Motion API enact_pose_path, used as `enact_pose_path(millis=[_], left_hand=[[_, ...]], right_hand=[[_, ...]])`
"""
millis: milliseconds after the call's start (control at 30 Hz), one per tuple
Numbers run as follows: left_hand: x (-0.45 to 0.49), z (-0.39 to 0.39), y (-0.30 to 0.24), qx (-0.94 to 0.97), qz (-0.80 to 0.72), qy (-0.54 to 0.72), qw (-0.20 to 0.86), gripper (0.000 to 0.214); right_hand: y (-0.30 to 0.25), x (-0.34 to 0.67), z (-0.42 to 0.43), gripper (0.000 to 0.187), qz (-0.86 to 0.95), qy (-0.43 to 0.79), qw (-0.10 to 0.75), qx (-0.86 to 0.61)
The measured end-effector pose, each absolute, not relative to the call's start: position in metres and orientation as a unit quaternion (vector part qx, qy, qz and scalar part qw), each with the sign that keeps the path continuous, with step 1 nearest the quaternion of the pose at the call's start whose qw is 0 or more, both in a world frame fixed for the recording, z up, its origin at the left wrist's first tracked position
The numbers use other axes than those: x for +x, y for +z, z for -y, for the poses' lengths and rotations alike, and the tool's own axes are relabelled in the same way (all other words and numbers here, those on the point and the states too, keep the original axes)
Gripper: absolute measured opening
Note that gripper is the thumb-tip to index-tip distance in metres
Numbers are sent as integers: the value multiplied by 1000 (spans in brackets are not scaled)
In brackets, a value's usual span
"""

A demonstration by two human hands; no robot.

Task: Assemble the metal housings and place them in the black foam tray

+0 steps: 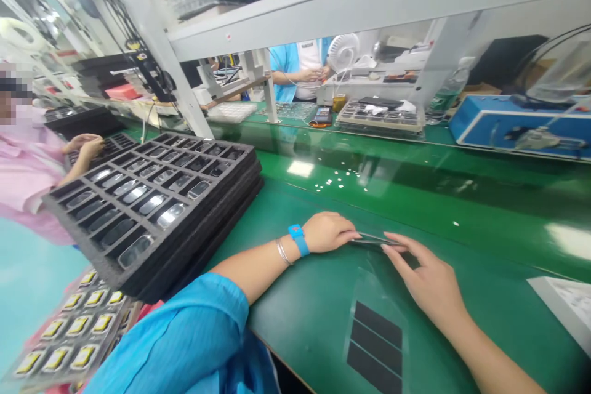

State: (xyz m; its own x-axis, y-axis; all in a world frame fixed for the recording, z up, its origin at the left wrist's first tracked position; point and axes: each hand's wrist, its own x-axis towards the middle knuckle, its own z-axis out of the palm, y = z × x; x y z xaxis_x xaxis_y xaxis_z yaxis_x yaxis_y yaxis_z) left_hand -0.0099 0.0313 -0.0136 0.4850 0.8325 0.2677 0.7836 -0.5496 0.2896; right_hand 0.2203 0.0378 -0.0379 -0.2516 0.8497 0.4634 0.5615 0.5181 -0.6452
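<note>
A thin flat piece (373, 238), seen almost edge-on, spans the gap between my two hands above the green mat. My left hand (329, 231), with a blue strap and silver bangles at the wrist, pinches its left end. At the opposite end, the thumb and fingers of my right hand (422, 268) close on it. Its exact kind is hard to make out from this angle. Below the hands lies a clear sheet (364, 286) carrying several black rectangular strips (376, 325).
Stacked dark foam trays (152, 197) of glossy rounded parts stand left. Plastic trays with yellow-marked parts (78, 324) sit lower left. White scraps (340, 182) dot the green surface. A white box (563, 308) is right, a blue device (517, 123) behind. Two co-workers sit nearby.
</note>
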Motion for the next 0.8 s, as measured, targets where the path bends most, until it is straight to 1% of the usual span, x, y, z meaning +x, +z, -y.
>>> enact_pose_path(millis=[167,267,500,567,700,800], left_hand=[[-8,-33,-14,866,-462,183,53,32],[-8,-36,-16,866,-462,185,41,31],[-19,-48,-18,843,-505,175,57,44],[-22,-49,-15,838,-511,182,60,44],[-23,-39,-6,814,-537,220,46,46],[-29,-38,-9,810,-535,236,41,40]], right_hand=[[-37,222,-43,59,761,154,404,-483],[-35,223,-44,61,770,140,395,-480],[-37,224,-48,52,789,132,394,-453],[-36,223,-49,48,785,105,412,-450],[-26,221,-40,41,765,63,476,-429],[-22,220,-38,33,734,53,485,-473]])
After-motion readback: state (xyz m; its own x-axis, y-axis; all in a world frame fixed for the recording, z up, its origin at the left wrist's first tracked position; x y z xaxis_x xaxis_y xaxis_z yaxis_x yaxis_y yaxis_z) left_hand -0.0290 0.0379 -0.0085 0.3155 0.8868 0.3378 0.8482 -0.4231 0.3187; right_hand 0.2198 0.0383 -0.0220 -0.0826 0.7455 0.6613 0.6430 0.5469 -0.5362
